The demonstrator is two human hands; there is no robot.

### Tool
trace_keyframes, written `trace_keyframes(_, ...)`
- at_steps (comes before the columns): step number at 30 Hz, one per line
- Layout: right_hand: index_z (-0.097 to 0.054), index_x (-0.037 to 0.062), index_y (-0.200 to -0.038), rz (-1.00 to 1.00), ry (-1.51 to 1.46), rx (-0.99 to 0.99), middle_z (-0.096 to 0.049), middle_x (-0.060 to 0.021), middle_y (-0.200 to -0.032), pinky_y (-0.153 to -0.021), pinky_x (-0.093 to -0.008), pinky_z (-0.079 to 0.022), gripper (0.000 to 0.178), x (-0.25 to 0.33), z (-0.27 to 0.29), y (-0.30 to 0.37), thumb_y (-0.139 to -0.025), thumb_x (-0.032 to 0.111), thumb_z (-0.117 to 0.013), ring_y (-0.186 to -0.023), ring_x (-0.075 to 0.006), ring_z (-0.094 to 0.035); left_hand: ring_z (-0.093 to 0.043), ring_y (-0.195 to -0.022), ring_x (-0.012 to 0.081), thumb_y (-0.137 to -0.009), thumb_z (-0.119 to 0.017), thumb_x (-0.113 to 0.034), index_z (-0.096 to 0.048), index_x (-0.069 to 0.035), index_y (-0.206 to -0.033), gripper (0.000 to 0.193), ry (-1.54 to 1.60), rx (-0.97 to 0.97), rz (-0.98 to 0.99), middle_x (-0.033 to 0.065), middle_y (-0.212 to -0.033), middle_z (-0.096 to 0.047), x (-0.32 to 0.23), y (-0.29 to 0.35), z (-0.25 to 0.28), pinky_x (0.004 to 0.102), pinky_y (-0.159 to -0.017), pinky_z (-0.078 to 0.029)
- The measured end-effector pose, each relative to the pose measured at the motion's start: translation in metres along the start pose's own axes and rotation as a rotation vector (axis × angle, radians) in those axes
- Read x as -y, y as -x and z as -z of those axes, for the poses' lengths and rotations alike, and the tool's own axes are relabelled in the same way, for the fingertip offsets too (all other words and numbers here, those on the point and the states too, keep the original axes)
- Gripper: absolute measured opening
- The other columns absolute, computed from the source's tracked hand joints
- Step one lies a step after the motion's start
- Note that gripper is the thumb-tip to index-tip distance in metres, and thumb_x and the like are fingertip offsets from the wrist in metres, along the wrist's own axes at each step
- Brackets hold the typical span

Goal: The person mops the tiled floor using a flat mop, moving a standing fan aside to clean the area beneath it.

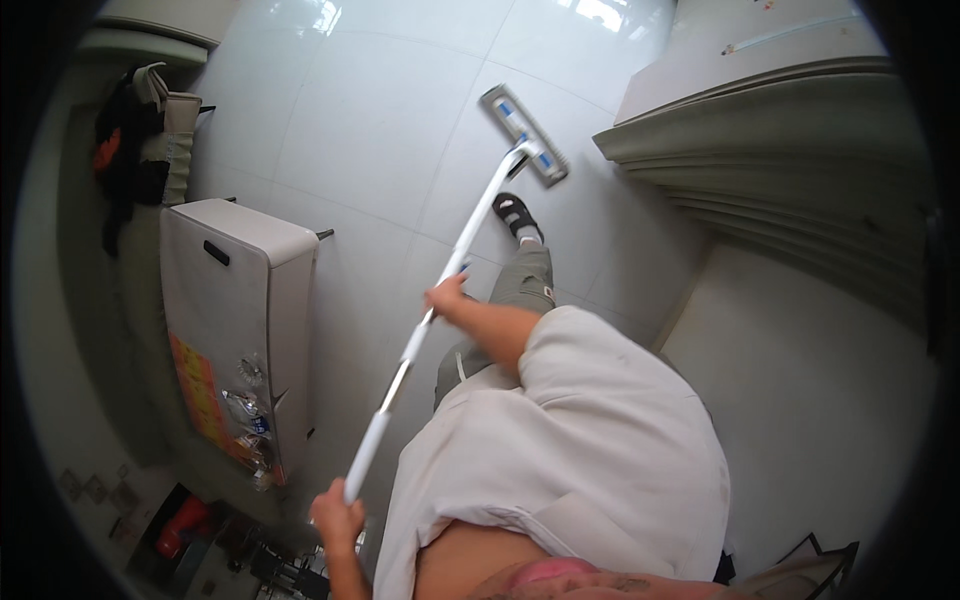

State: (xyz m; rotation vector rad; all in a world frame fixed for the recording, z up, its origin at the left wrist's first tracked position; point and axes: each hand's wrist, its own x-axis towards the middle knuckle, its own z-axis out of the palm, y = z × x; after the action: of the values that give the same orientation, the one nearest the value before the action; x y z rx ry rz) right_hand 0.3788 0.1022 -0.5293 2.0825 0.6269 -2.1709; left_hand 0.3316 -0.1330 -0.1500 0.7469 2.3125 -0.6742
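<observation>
A flat mop [460, 245] with a long white pole slants across the view, its grey rectangular head [524, 136] with blue parts lying on the tiled floor. Around the top end of the pole, at the lower left, my left hand [338, 515] is closed. Farther down the pole my right hand [447, 296] is wrapped around it, near the middle of the view. My foot in a dark sandal [517, 215] stands on the floor just behind the mop head.
On the left is a white cabinet [230, 280] with items on top and thin dark legs. Behind it stands a chair or sofa end [180, 140] with dark and orange cloth. Greenish pleated fabric [760, 150] hangs from a white surface [780, 40] at the right. A pale wall [790, 390] borders the lower right.
</observation>
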Motion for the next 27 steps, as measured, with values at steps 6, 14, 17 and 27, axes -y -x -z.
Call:
trace_keyframes(6,-0.010,0.0048,-0.107,-0.144,-0.085,0.249,-0.047,-0.0191,-0.085,-0.044,-0.0369,-0.052,0.060,-0.024,-0.087,0.076,-0.070,-0.007,-0.056,-0.054,-0.0242,-0.057,-0.055,-0.064,0.0394,-0.052,-0.059,-0.005,-0.048,-0.006,-0.068,0.019,-0.196,-0.294,0.185,0.0186,-0.062,-0.055,0.050,0.047,0.053,0.0490,-0.056,-0.042)
trace_keyframes(14,-0.009,0.0058,-0.110,-0.052,-0.231,0.181,-0.046,-0.0142,-0.086,-0.048,-0.0365,-0.054,0.065,0.092,-0.016,0.056,-0.067,-0.007,-0.055,-0.060,-0.0204,-0.057,-0.056,-0.060,0.0378,-0.054,-0.062,-0.009,-0.052,-0.005,-0.061,0.013,-0.277,-0.377,-0.072,0.0193,-0.059,-0.055,-0.046,-0.009,0.156,0.0451,-0.055,-0.045)
trace_keyframes(17,-0.008,0.0050,-0.113,-0.049,-0.129,0.079,-0.044,-0.0157,-0.094,-0.053,-0.0389,-0.055,0.065,0.115,0.071,0.028,-0.069,-0.007,-0.054,-0.068,-0.0218,-0.058,-0.058,-0.062,0.0371,-0.059,-0.062,-0.011,-0.054,-0.004,-0.066,0.013,-0.301,-0.113,-0.214,0.0195,-0.061,-0.057,-0.099,-0.030,0.140,0.0443,-0.061,-0.048)
trace_keyframes(27,-0.024,0.0025,-0.102,0.084,-0.635,0.003,-0.046,-0.0104,-0.079,-0.048,-0.0374,-0.055,0.054,0.116,0.130,0.009,-0.067,0.001,-0.065,-0.057,-0.0196,-0.056,-0.057,-0.067,0.0415,-0.066,-0.059,-0.014,-0.051,0.003,-0.074,0.020,-0.216,0.116,-0.383,0.0245,-0.068,-0.057,-0.158,-0.031,0.173,0.0458,-0.063,-0.047)
